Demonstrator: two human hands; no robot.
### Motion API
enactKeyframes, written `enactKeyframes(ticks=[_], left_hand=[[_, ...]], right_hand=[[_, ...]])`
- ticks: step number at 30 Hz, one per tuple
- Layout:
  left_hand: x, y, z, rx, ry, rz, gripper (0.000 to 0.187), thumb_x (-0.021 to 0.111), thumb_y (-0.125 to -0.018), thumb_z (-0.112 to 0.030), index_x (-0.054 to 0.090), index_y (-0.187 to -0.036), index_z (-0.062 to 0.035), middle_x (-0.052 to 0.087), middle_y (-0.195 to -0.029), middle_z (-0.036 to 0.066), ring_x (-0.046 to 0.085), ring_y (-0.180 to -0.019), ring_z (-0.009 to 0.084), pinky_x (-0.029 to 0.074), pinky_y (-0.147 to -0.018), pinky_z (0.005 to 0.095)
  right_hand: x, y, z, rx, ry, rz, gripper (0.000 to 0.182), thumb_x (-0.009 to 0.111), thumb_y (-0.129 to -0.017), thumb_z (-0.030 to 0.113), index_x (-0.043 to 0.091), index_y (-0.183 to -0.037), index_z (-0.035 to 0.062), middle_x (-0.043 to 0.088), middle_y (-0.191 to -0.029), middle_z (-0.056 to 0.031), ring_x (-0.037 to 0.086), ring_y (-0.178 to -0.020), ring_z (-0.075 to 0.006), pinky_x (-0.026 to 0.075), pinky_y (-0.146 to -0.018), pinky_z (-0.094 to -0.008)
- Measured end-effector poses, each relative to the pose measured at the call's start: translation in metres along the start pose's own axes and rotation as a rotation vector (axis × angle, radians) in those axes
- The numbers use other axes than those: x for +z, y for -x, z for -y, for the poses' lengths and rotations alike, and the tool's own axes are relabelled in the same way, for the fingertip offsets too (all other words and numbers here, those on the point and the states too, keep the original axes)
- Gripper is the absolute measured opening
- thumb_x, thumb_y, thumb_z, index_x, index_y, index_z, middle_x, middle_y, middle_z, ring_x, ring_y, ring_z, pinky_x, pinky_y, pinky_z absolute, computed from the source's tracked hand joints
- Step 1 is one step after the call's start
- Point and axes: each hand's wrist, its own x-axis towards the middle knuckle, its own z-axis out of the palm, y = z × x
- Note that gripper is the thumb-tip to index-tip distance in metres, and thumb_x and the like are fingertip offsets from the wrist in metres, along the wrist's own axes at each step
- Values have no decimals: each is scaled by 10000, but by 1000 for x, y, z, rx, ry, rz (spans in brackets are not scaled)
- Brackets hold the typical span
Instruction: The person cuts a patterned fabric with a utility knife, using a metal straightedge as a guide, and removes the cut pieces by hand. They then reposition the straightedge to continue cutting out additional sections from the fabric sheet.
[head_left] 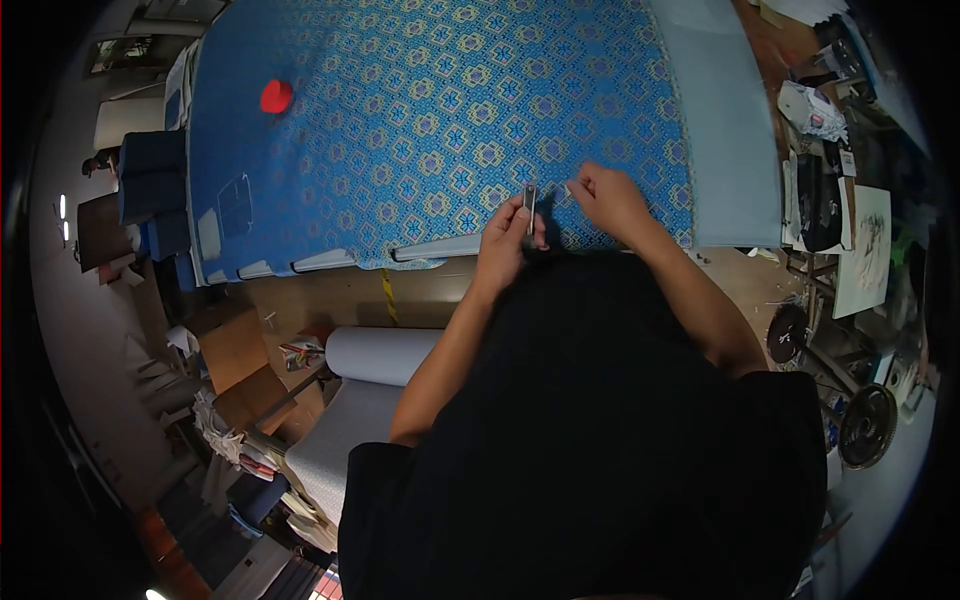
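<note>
Over there the left hand (505,245) has its grip pinched on a small metal tool (530,208) by the blue cloth's (430,95) near edge, long axis pointing away from the body; the right hand (610,205) curls just right of it, holding what, if anything, I can't tell

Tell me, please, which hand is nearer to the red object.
Left: the left hand is below and right of the red object; the right hand also, but farther right.

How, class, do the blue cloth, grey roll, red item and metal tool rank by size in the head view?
1. Blue cloth
2. Grey roll
Too close to rank: red item, wider; metal tool, longer.
</note>
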Motion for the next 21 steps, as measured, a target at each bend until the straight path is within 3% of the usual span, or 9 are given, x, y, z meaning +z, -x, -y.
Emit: enactKeyframes(ticks=[2,4,7,11,14,16,17,19,21], left_hand=[[2,2,1,-19,18,36,331,470,-1096,-181,507,-1360,16,636,-909,63,601,-737,130,544,-726,306],[3,1,2,-40,64,81,345,484,-1093,-199,515,-1360,18,643,-894,65,610,-726,130,544,-725,304],[4,0,1,-47,36,133,335,484,-1093,-202,528,-1345,16,642,-892,65,608,-718,131,543,-720,305],[2,1,4,-46,24,146,333,484,-1094,-206,536,-1336,16,642,-889,65,611,-720,133,544,-722,306],[-4,3,2,-64,59,94,335,481,-1094,-208,539,-1337,16,641,-888,63,604,-713,132,543,-711,307],[-8,3,1,-21,61,78,337,477,-1096,-207,538,-1340,17,638,-878,58,594,-701,126,540,-695,304],[-9,3,0,-22,62,79,337,477,-1096,-207,538,-1340,17,638,-878,58,594,-701,126,540,-695,304],[-9,5,-2,-20,84,34,340,470,-1097,-204,537,-1343,21,634,-866,53,584,-693,119,534,-679,297],[-7,6,-5,-27,98,22,333,471,-1097,-205,541,-1332,21,632,-862,50,584,-693,117,531,-675,293]], right_hand=[[6,0,2,53,-204,42,215,667,-979,220,637,-890,27,639,-724,-78,630,-684,-179,492,-616,-361],[22,-6,1,57,-693,70,270,664,-997,268,665,-960,0,663,-772,-66,622,-715,-140,493,-646,-338],[17,-4,10,124,-792,172,198,631,-1026,211,659,-968,24,654,-903,-9,581,-820,-81,470,-746,-269],[8,-7,-1,152,-888,152,185,647,-1015,206,659,-966,28,639,-870,5,563,-802,-60,463,-701,-268],[-9,-13,-25,213,-492,138,163,701,-968,205,664,-941,48,666,-859,-42,611,-769,-125,472,-646,-316],[-19,-11,-30,140,252,82,164,747,-908,200,663,-900,60,665,-880,-110,639,-731,-252,479,-603,-392],[-18,-9,-28,141,253,81,164,747,-908,200,663,-900,60,665,-880,-110,639,-731,-252,479,-603,-392],[-13,-1,-18,-18,177,-183,207,763,-884,198,643,-839,36,636,-913,-160,645,-764,-387,523,-641,-485],[-3,2,-6,-33,188,-129,202,767,-875,190,645,-890,30,616,-937,-158,647,-807,-378,524,-668,-482]])
